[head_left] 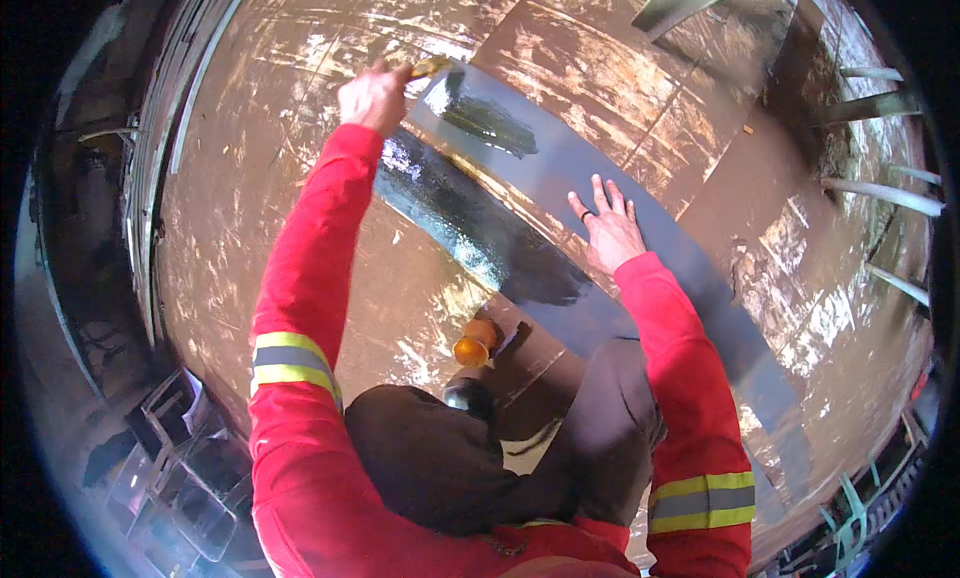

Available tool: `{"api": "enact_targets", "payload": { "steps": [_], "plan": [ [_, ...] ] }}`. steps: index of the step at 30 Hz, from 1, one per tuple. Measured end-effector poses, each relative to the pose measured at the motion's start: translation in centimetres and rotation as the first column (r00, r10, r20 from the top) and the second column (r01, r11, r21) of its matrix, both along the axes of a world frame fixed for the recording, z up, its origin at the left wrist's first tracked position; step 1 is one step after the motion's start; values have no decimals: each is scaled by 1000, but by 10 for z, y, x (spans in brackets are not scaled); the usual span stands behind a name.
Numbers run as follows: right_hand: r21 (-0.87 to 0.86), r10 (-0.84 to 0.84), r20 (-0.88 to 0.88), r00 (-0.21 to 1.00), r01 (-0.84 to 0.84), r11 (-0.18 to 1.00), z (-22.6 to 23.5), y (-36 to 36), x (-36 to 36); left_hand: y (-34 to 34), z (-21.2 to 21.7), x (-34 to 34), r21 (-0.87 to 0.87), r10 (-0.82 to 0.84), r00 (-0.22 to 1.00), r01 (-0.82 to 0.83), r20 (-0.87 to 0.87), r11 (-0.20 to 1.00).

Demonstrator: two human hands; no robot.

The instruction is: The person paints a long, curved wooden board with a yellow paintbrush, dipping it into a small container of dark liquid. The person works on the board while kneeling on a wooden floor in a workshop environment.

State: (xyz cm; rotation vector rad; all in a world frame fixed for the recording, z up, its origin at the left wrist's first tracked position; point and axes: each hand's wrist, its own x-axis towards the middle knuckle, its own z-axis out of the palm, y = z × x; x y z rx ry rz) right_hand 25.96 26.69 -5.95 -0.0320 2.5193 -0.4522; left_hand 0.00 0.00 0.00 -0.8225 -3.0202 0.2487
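Note:
My left hand (372, 98) is closed round the yellowish handle of what looks like a brush (430, 67). Its dark end meets the far end of a long grey strip (560, 173). A dark wet patch (490, 124) covers part of that strip near the brush. My right hand (610, 223) lies with fingers spread on the same strip, further along it, a ring on one finger. Nearer to me, a second grey strip (585, 323) runs alongside, with a glossy black coating (470, 218) over much of it.
An orange cup-like container (472, 346) stands by my knee, near the second strip. The brown sheeted floor (590, 63) has pale scuffs. Metal legs (880, 193) stand at the right. Metal frames (190, 478) lie at the lower left, and long rails (150, 208) edge the left.

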Motion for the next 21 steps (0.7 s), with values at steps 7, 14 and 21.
{"api": "enact_targets", "payload": {
  "steps": [7, 14, 21],
  "plan": [
    [94, 27, 3, 1000, -28, 995, 4, 12, -3, -19, -46, 19, 89, -48, 997, 42, 61, 995],
    [53, 26, 12, 1000, -27, 998, 5, 2, -4, -4, -25, 5, 196, 57, 998, -54, -11, 979],
    [91, 56, -17, 998, -54, 994, 3, 2, -4, -17, -42, 2, 68, 91, 984, -102, 152, 992]
  ]
}}
